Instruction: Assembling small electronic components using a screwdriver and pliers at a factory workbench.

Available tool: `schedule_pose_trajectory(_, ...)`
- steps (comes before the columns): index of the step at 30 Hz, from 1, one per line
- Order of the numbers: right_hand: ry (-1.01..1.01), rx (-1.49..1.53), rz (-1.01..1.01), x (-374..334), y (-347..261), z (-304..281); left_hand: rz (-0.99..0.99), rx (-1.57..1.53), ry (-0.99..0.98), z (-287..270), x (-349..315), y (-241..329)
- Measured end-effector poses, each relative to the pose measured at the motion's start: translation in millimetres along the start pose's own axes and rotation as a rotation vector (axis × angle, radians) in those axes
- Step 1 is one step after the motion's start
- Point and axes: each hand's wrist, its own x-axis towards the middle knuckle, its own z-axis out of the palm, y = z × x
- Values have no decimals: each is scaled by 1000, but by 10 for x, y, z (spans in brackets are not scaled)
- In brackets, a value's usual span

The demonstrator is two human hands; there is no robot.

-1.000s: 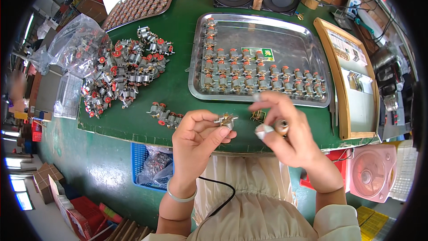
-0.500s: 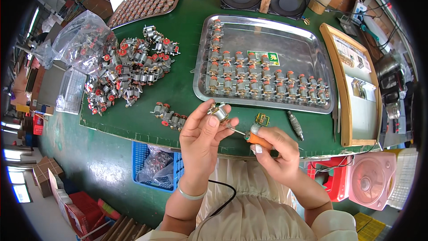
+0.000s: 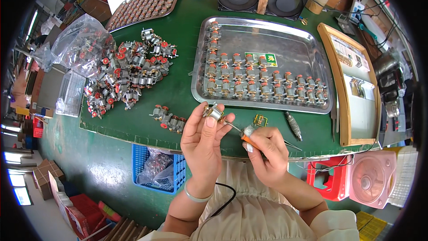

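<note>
a small silver motor [image 3: 215, 114] is held above the desk [image 3: 185, 58], just off the near side of the large metal tray [image 3: 249, 38]. the left hand [image 3: 203, 145] has its grip closed on the motor, thumb against fingers; the right hand [image 3: 269, 154] has its grip wrapped round an orange-handled screwdriver [image 3: 251, 142]. the shaft points at the motor; tip contact cannot be told. the pinch appears chosen to steady the body and leave one end exposed. a brass frame [image 3: 260, 120] and a grey-handled tool [image 3: 293, 125] lie near the tray's near edge, presumably for easy reach. rows of motors [image 3: 252, 87] stand inside the tray; a heap of motors [image 3: 138, 69] lies to its left, a strip of green surface between. the tray's near rim limits forward travel; a wooden-framed case [image 3: 335, 89], right of the tray, limits sideways swing. elbow room appears adequate on the tray's near side.
</note>
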Motion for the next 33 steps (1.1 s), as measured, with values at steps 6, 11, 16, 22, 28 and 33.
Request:
schedule_pose_trajectory(6,4,53,40,9,7,11,-40,-65,58,28,-1,23)
schedule_pose_trajectory(11,-7,33,59,-17,20,-10,-41,-73,70,51,1,20)
schedule_pose_trajectory(16,-4,335,341,56,-79,-51,-18,-37,58,67,1,17)
schedule_pose_trajectory(22,-12,51,48,28,-9,-34,19,-44,45,87,-16,12)
schedule_pose_trajectory(28,-3,47,56,33,-34,-64,19,-49,50,108,-31,6)
schedule_pose_trajectory(33,-50,80,132,91,-71,-152,41,-49,38,115,-26,9)
